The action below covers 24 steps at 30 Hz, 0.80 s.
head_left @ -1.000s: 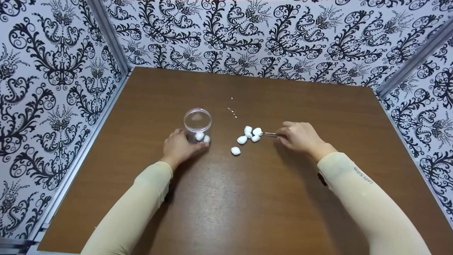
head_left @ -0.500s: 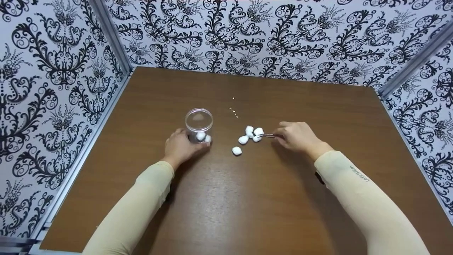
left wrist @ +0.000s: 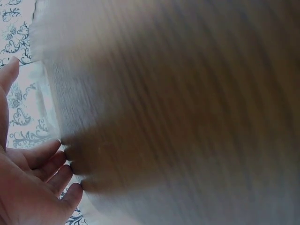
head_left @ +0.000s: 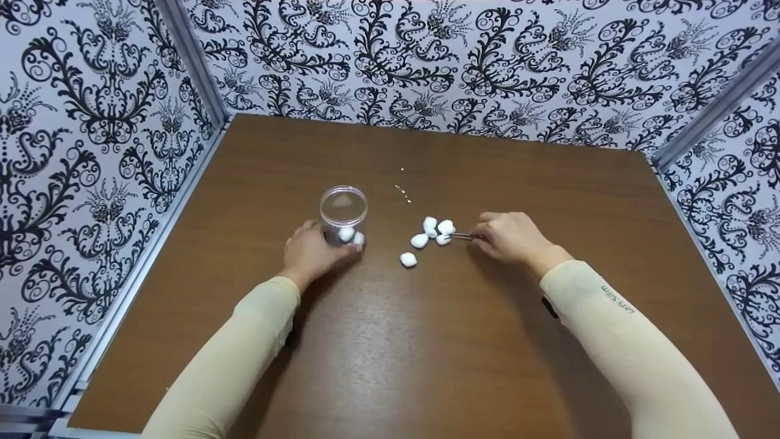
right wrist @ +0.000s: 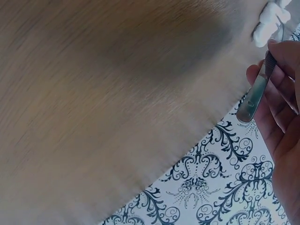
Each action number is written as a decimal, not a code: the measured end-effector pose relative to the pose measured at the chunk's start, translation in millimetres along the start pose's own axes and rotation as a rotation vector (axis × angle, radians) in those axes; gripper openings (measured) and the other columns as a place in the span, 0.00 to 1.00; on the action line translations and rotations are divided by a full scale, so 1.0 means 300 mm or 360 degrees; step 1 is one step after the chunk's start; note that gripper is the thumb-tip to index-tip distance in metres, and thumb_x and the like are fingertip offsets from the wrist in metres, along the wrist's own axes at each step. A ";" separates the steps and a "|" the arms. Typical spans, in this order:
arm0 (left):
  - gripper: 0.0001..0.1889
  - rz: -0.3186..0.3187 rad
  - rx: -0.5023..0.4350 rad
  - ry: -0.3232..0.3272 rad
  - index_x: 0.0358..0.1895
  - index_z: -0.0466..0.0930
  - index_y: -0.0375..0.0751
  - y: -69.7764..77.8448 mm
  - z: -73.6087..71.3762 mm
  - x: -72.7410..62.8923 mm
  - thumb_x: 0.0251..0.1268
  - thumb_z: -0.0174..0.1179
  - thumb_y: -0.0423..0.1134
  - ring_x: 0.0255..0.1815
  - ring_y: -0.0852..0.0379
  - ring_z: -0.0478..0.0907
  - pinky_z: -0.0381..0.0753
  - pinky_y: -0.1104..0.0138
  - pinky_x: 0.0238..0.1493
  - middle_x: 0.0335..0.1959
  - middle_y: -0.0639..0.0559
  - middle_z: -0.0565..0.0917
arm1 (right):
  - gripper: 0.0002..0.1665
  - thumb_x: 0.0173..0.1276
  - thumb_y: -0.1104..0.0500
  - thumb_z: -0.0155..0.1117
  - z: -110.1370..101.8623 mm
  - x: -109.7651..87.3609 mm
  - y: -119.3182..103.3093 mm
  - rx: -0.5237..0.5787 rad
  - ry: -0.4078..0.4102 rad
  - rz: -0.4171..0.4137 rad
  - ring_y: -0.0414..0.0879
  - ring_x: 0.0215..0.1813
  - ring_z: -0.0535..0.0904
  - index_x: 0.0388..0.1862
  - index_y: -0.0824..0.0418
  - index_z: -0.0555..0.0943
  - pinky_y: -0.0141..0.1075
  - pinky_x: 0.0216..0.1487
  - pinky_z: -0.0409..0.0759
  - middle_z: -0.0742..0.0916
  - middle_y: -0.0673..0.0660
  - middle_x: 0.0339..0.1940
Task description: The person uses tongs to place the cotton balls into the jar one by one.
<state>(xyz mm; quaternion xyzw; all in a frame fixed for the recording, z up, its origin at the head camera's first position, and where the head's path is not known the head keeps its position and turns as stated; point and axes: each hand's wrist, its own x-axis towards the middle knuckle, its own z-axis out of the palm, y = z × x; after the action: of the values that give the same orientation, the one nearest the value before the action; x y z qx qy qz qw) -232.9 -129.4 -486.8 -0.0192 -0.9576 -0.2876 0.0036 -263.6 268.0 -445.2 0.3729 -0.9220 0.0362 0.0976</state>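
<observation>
My left hand (head_left: 311,251) grips the side of an upright clear plastic jar (head_left: 344,210). A few cotton balls (head_left: 346,234) lie low inside the jar. In my right hand (head_left: 515,236) I pinch a pair of metal tweezers (head_left: 466,236) between thumb and fingers. Its tips reach the lower right cotton ball (head_left: 443,239) of a small cluster; whether they are closed on it is too small to tell. The right wrist view shows the broad end of the tweezers (right wrist: 253,101) pointing back past the fingers, with white cotton balls (right wrist: 267,26) beyond the thumb.
One cotton ball (head_left: 408,260) lies apart, nearer to me than the cluster. Tiny white bits (head_left: 403,192) are scattered farther back on the brown tabletop (head_left: 378,341). Patterned panels (head_left: 414,67) enclose the back and sides.
The tweezers' tips have shifted from the upper right cotton ball down to the lower right one, the right hand moving slightly left. My left hand keeps its grip on the jar.
</observation>
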 end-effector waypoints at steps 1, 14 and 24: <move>0.47 -0.0002 0.0000 -0.0001 0.62 0.77 0.34 -0.001 0.000 0.000 0.49 0.67 0.71 0.63 0.39 0.70 0.63 0.44 0.63 0.61 0.39 0.76 | 0.05 0.62 0.58 0.72 0.000 0.001 -0.001 0.0003 -0.0004 -0.0002 0.50 0.27 0.80 0.37 0.55 0.90 0.50 0.27 0.77 0.82 0.51 0.30; 0.48 -0.0008 0.0034 0.0005 0.61 0.78 0.34 -0.001 0.004 0.005 0.47 0.67 0.73 0.62 0.39 0.71 0.64 0.44 0.62 0.61 0.39 0.76 | 0.05 0.61 0.57 0.73 0.010 0.005 -0.003 -0.0008 -0.0028 -0.0014 0.48 0.24 0.77 0.36 0.56 0.89 0.49 0.26 0.76 0.80 0.50 0.28; 0.47 -0.0017 0.0038 0.0000 0.60 0.78 0.34 0.003 0.000 0.005 0.47 0.67 0.72 0.62 0.39 0.71 0.64 0.44 0.62 0.61 0.39 0.76 | 0.04 0.61 0.58 0.73 0.019 0.010 -0.007 0.0000 -0.0008 -0.0007 0.48 0.24 0.77 0.35 0.56 0.89 0.48 0.25 0.77 0.80 0.50 0.28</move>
<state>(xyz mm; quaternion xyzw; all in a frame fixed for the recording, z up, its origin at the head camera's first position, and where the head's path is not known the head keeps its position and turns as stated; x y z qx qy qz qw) -234.3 -128.5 -486.4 -0.0139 -0.9610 -0.2761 0.0022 -265.1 263.6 -450.3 0.3750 -0.9214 0.0352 0.0954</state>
